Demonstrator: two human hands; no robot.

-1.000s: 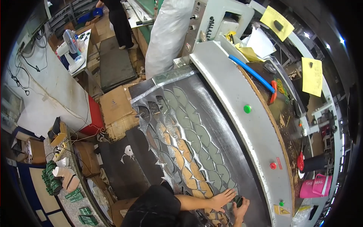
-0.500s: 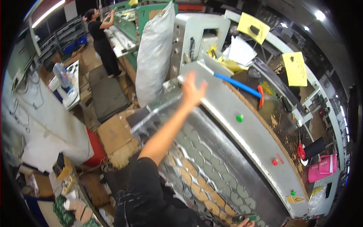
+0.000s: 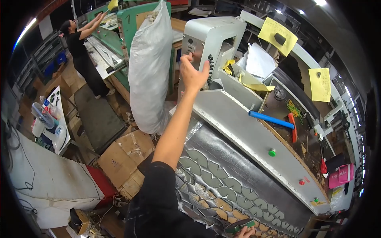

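My left arm stretches up and away from me, and my left hand (image 3: 193,71) is open with fingers apart, right in front of the control panel of a grey metal machine housing (image 3: 216,33). It holds nothing. Below lies a dark sheet (image 3: 228,158) with rows of scale-shaped cut-outs (image 3: 214,186) on the machine bed. Only the fingertips of my right hand (image 3: 247,233) show at the lower edge, against a small green and black object (image 3: 238,226) on the sheet. Its grip is hidden.
A grey beam (image 3: 250,135) with a green button (image 3: 272,152) and a red button (image 3: 301,182) crosses the bed. A blue tube (image 3: 271,119) and orange tool (image 3: 293,127) lie behind it. A tall white sack (image 3: 151,67) stands left, cardboard (image 3: 123,158) on the floor. Another person (image 3: 81,55) works at a green machine.
My left hand has risen from the cut sheet near the lower edge up to the grey housing's panel. The view has tilted upward, and my right hand has slid almost out of view.
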